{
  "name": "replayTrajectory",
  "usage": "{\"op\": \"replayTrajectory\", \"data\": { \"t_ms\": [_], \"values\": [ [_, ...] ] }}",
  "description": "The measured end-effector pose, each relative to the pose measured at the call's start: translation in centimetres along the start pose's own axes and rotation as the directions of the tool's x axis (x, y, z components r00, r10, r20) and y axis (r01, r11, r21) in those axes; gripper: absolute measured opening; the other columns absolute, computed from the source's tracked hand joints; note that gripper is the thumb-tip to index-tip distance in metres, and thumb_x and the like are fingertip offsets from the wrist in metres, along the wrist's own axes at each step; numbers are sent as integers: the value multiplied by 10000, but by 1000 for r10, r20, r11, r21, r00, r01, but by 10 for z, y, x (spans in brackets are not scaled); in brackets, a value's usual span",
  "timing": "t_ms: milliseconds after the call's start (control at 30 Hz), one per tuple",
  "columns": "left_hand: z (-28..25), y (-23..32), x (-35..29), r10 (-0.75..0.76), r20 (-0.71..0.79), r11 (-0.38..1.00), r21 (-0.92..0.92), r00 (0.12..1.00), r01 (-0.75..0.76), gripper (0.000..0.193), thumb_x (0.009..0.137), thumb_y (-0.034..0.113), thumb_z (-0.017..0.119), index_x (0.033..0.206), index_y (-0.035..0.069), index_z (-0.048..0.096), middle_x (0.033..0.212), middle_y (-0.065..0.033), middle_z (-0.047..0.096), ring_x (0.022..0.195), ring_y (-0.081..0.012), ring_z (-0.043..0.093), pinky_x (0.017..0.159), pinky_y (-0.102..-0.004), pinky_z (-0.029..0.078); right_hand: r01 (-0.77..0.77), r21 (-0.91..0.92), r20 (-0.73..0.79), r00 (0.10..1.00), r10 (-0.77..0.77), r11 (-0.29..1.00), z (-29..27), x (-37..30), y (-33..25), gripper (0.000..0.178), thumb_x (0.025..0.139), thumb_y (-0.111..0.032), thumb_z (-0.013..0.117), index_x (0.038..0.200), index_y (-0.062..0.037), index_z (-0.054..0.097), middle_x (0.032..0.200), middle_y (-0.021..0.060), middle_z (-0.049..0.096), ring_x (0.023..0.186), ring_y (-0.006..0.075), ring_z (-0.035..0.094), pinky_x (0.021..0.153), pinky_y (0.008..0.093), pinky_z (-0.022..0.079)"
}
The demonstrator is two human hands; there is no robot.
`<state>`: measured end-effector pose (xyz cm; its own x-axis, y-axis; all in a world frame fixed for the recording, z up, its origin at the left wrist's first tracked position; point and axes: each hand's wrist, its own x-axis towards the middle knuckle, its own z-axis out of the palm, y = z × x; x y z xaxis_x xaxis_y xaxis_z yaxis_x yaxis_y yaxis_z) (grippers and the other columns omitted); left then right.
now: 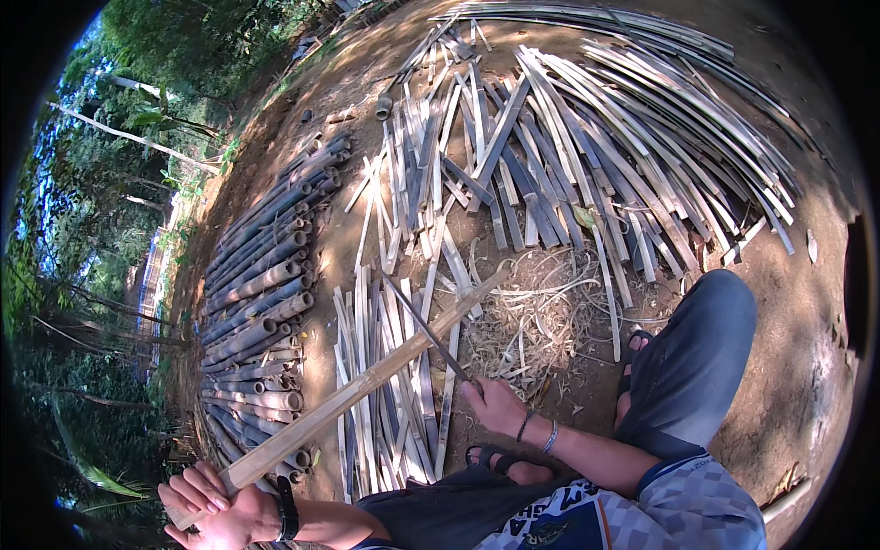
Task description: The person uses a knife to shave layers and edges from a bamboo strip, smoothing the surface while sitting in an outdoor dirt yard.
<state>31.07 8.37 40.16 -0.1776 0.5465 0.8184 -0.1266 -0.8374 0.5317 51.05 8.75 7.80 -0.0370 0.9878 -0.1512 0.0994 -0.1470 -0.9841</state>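
Note:
A long split bamboo strip runs slantwise from the lower left up to the middle of the view. My left hand, with a dark wristband, is closed around its near end. In my right hand is a long, narrow, dark-bladed knife, its handle mostly hidden by my fingers. The blade points up and left and crosses the strip toward its far part; whether it touches the wood I cannot tell. Below the strip's far end lies a heap of pale bamboo shavings on the ground.
Uncut bamboo poles are stacked at left. Split strips lie close in front, and a larger spread of strips covers the far right. My bent knee is at right, with a sandalled foot nearby. Trees stand beyond.

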Motion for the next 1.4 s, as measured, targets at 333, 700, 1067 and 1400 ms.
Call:
{"op": "replayTrajectory", "data": {
  "t_ms": [333,700,1067,1400],
  "values": [
    [0,-6,5,8,40,995,-97,999,-4,312,881,304,454,678,108,320,602,-8,313,492,-110,307,483,-250,269,221,33,209,952,-222,975,2,-30,-53,399,926,-414,500,891,-18,539,553,174,562,542,382,590,515,468,445],
    [5,-6,0,13,84,990,-143,996,-1,360,967,344,385,697,110,333,607,-16,336,489,-113,339,505,-256,305,242,79,272,928,-254,967,6,-52,-82,417,929,-407,491,925,8,535,566,183,574,559,390,596,528,473,470],
    [28,-13,-6,145,66,978,-158,987,-133,443,986,462,358,715,112,337,560,19,350,387,-56,305,400,-185,271,167,30,229,959,-169,986,-8,-52,-85,375,927,-373,509,897,1,530,566,181,569,561,390,598,515,466,459],
    [28,-17,-4,167,91,979,-129,982,-155,453,993,475,314,724,113,364,544,25,326,400,-54,277,416,-192,253,144,35,174,974,-148,989,-4,-43,-67,380,929,-368,511,906,11,537,562,206,556,560,400,590,516,462,450]
  ]
}}
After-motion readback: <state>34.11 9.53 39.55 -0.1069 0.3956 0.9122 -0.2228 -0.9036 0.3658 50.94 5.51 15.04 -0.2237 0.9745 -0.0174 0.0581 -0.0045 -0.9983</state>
